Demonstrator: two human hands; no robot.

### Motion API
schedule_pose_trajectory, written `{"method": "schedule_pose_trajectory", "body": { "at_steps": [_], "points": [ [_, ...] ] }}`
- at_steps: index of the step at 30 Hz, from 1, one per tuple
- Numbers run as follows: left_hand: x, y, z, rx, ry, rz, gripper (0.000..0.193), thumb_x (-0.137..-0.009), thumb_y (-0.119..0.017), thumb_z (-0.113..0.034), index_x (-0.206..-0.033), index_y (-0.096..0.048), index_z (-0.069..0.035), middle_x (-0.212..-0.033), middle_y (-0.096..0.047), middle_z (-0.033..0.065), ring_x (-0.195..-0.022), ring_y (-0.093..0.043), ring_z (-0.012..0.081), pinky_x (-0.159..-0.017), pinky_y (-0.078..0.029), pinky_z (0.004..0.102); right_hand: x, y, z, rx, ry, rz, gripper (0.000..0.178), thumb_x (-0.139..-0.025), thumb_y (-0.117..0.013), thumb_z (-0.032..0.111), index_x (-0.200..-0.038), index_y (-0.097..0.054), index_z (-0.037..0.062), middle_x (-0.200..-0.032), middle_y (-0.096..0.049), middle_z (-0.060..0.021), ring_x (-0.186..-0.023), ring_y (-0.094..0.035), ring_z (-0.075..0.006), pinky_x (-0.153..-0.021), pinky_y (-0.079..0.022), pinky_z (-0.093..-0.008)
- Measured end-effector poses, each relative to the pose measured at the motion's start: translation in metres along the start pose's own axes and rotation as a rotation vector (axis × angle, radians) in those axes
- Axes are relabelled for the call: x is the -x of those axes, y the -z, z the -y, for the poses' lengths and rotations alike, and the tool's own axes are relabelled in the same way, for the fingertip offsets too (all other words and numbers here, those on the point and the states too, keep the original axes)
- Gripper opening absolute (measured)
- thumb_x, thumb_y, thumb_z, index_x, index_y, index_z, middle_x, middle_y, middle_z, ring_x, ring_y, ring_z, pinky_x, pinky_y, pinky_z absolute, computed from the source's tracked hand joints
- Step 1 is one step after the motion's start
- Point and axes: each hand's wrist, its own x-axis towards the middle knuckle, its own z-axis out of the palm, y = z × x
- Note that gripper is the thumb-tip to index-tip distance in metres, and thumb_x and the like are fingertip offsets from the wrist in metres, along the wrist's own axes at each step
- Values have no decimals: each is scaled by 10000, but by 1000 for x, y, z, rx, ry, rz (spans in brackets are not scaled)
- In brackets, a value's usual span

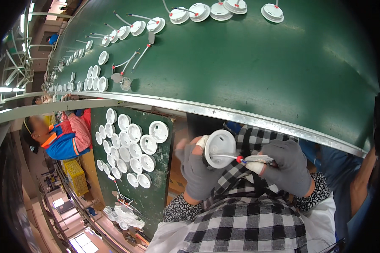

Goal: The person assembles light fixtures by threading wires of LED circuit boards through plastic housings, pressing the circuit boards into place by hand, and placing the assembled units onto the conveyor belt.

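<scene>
My left hand (199,177), in a grey fingerless glove, grips a round white plastic cup-shaped housing (220,143) by its rim, its hollow side facing me. My right hand (286,165), gloved the same way, pinches a small flat pale plate (259,159) between thumb and fingers. Beside the plate is a white cable (223,156) with a red collar. The cable lies across the lower part of the housing's hollow; whether it passes through a hole there I cannot tell. Both hands are above my lap, over a black-and-white checked apron (245,215).
A green side table (158,189) at left carries several white housings (135,133) and a pile of cabled plates (124,217). Ahead, a green conveyor belt (257,63) with a metal edge (223,111) bears cabled white units (179,16). One co-worker (67,137) sits at left; another's arm (362,181) shows at right.
</scene>
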Motion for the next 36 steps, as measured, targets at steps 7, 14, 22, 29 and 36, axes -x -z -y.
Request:
{"method": "schedule_pose_trajectory", "body": {
  "at_steps": [7, 14, 22, 29, 36],
  "points": [
    [1, -1, 0, -251, -70, 164, 743, -607, -854, -342, -1155, -433, -70, -1131, -594, 102, -1067, -578, 223, -1102, -112, 509, -1, -5, -1, 46, 12, 112, 218, -822, -622, 224, -950, -598, 49, -613, -566, -97, -515, -576, -234, -485, -448, -355],
    [12, -10, -2, 49, -51, 93, 683, -683, -806, -209, -1208, -416, -15, -1096, -596, 143, -1072, -588, 284, -1013, -287, 546, -5, -34, -3, -5, 55, 33, 270, -828, -598, 223, -1034, -578, 51, -576, -557, -107, -481, -568, -248, -477, -452, -360],
    [38, -19, 3, 340, 168, 158, 904, -664, -832, -205, -1343, -263, -21, -1278, -460, 174, -1146, -522, 252, -912, -475, 366, -5, -49, -18, 202, 207, -214, 679, -732, -718, 399, -1240, -484, 13, -1045, -507, -160, -821, -584, -262, -628, -491, -362],
    [29, -11, 12, 605, 207, 456, 786, -761, -707, -127, -1393, -254, -12, -1296, -462, 149, -1174, -508, 224, -963, -434, 347, 3, -58, -31, 162, 128, -107, 950, -600, -807, 394, -1340, -373, -14, -1112, -421, -166, -979, -545, -303, -799, -485, -382],
    [13, 6, 24, 753, 293, 649, 339, -845, -554, -18, -1181, -541, 23, -1221, -538, 189, -1120, -564, 317, -930, -453, 348, 3, -50, -27, 148, 111, -60, 899, -574, -814, 377, -1277, -418, -20, -1122, -441, -166, -1005, -536, -317, -844, -463, -398]
  ]
}}
